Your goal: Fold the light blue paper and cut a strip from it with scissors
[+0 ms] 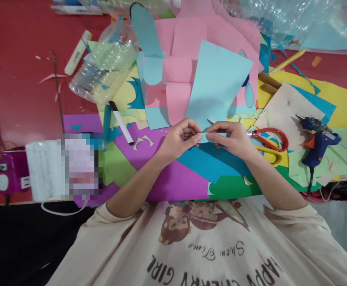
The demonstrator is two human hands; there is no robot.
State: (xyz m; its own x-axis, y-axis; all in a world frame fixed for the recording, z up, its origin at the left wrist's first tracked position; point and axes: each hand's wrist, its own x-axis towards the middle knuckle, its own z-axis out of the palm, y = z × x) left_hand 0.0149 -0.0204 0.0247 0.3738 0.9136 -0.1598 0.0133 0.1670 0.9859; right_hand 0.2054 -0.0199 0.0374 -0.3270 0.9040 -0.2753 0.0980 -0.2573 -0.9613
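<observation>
left hand (178, 140) – right hand (231, 139) | fingers pinch light blue paper sheet (216, 85) edge

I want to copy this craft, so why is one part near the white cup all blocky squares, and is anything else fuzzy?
Head view: the blocky patch is deliberate pixelation; both hands and the light blue paper look sharp; edges bend from the wide lens; the plastic bottle shows soft glare.

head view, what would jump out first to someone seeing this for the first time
At the centre, the left hand and right hand pinch the near edge of a light blue sheet that rises away from them over pink paper. To the right lie red-handled scissors and a blue glue gun. A crushed clear plastic bottle lies at upper left on the red table.
</observation>
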